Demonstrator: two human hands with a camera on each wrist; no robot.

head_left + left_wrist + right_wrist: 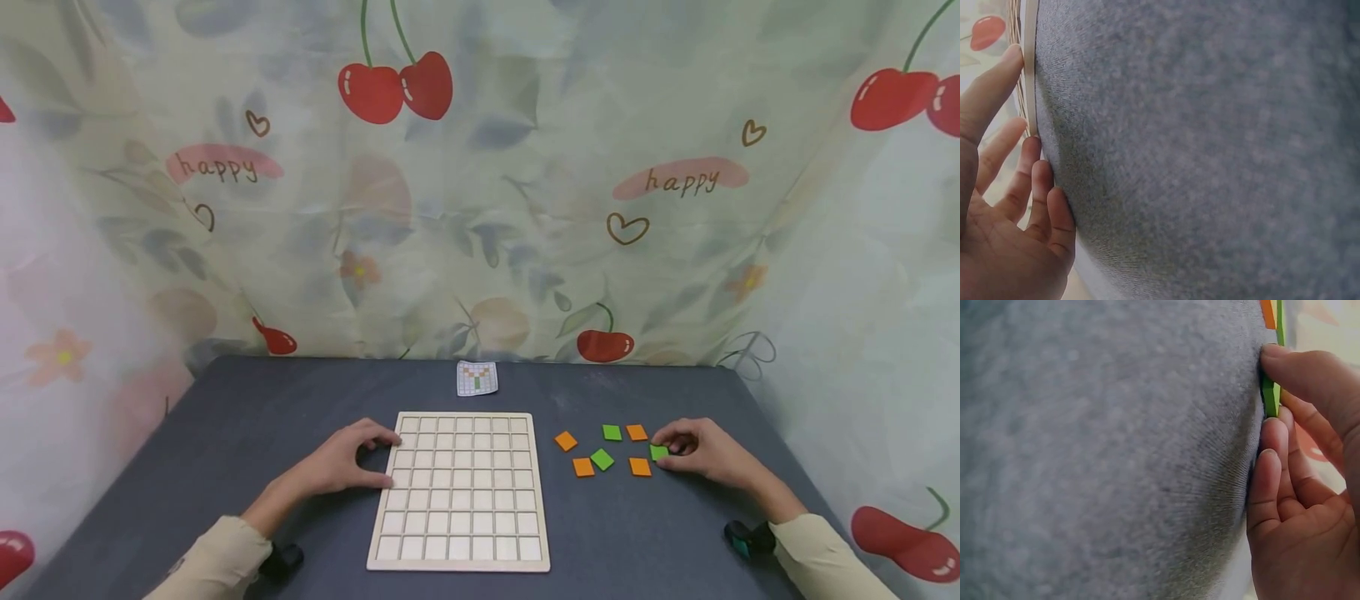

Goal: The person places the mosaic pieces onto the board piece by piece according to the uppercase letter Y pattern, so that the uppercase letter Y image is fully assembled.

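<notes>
While left hand [348,457] touches board [461,500], thumb spread; right hand [705,452] pinches green tile [657,452]

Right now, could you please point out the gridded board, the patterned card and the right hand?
Gridded board [461,478], head view, central square.
Patterned card [477,379], head view, its middle.
Right hand [703,451], head view, middle of hand.

Cloth backdrop [480,192] — "happy" twice, on pink patches [225,164].
</notes>
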